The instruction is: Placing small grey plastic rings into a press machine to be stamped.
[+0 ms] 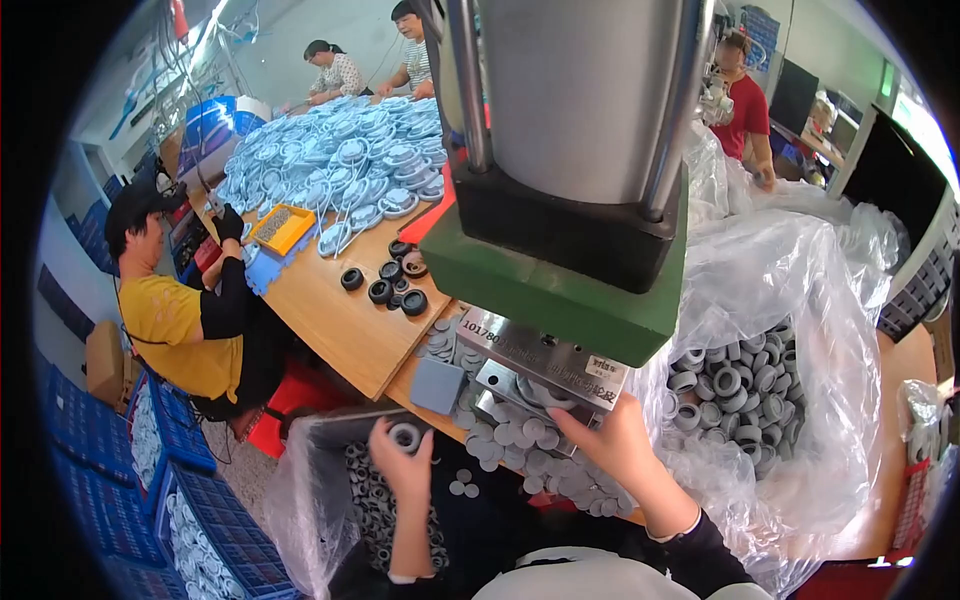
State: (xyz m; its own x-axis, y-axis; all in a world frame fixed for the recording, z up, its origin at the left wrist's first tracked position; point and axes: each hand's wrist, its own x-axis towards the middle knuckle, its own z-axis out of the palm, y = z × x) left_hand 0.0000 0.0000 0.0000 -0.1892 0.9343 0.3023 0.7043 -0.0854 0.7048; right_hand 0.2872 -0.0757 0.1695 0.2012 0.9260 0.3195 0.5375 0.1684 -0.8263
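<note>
My left hand point(403, 468) is raised over a lined bin, with its thumb and fingers closed round a grey ring point(405, 437). My right hand point(622, 452) reaches in at the metal die point(540, 358) under the green press head point(560, 275). Its thumb points at a grey round part point(545, 392) in the die's gap. The die hides most of the other fingers, so any grip there does not show. Many flat grey discs point(545, 470) lie around the die's base. A grey-blue block point(437, 386) stands to the left of it.
Below my left hand, the bin point(335, 430) holds many grey rings. A clear plastic bag point(830, 400) of grey rings lies at right. Black rings point(380, 291) sit beyond the press's left side, before a light-blue heap point(340, 160). A person in yellow point(195, 325) works at left.
</note>
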